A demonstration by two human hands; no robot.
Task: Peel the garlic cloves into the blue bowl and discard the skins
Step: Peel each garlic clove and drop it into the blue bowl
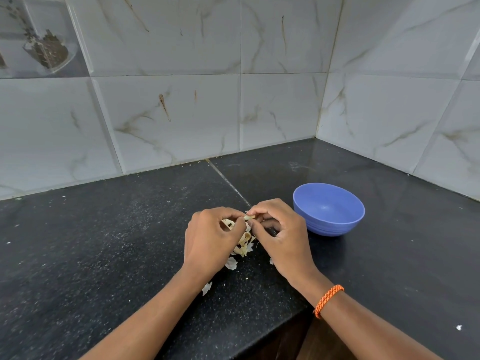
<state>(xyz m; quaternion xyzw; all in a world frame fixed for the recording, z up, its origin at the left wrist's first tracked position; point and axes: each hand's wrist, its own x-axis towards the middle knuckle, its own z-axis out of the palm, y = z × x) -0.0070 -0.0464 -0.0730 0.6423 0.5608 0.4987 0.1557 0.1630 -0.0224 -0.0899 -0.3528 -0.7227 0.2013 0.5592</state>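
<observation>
A garlic clove [248,217] is pinched between the fingertips of both hands just above the black counter [104,242], the left hand [210,237] curled round one end to steady it while the right hand [279,233] nips the other, seemingly to strip the skin. Loose skins [242,246] lie directly beneath the hands, apparently let fall there for later discarding. Just beyond, by the right hand, the blue bowl [328,209] stands within easy reach, no cloves visible inside; tiled walls [181,100] meet behind.
</observation>
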